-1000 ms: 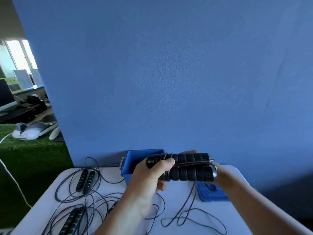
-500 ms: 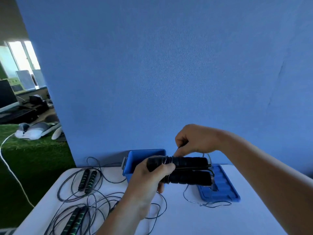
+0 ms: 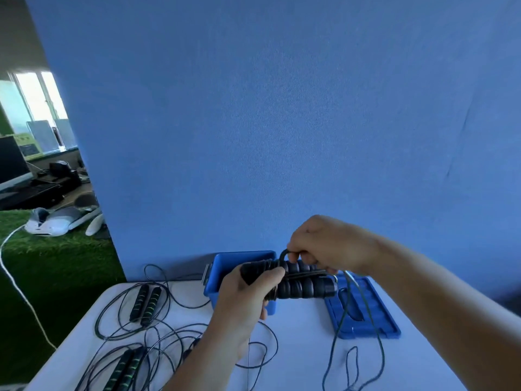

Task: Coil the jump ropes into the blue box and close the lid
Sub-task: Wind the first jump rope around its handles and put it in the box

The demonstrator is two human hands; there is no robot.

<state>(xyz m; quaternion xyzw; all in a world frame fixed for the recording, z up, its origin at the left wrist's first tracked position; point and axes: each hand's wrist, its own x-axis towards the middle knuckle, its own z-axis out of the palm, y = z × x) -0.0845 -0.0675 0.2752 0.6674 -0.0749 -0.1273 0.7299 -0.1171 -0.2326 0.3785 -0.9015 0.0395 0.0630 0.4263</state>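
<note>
Left of the blue box [image 3: 225,270], two spare jump ropes lay on the white worktop [image 3: 298,351]: a far pair of handles [image 3: 145,305] side by side, black with green bands, ringed by thin dark cord, and a near pair [image 3: 124,369] of the same make half buried in tangled loops [image 3: 169,342]. Directly in front of the box, the left hand [image 3: 248,303] was closed around one end of a third rope's two black handles [image 3: 303,280], held together and level; they were ribbed and looked like soft foam, with several turns of cord across them. Just above those handles, the right hand [image 3: 324,244] had its fingers [image 3: 303,256] pinched shut on a loop of the cord [image 3: 284,253], apparently mid-wrap. Right of the box, the blue lid [image 3: 386,328] lay flat on the worktop, a moulded rectangle with a raised rim. Across it the unwound tail [image 3: 345,311] hung from the handles, thin and springy, trailing to the near edge.

The box itself stood open, hard plastic with straight walls, and I could not see whether anything was inside.

The risks seemed plain. The tail draped over the lid could drag or flip it as winding took up slack. Springy cord might slip off the smooth foam ribs if tension eased. Loose loops from the neighbouring ropes lay close below the left hand and could snag the tail, pulling a second rope along.
</note>
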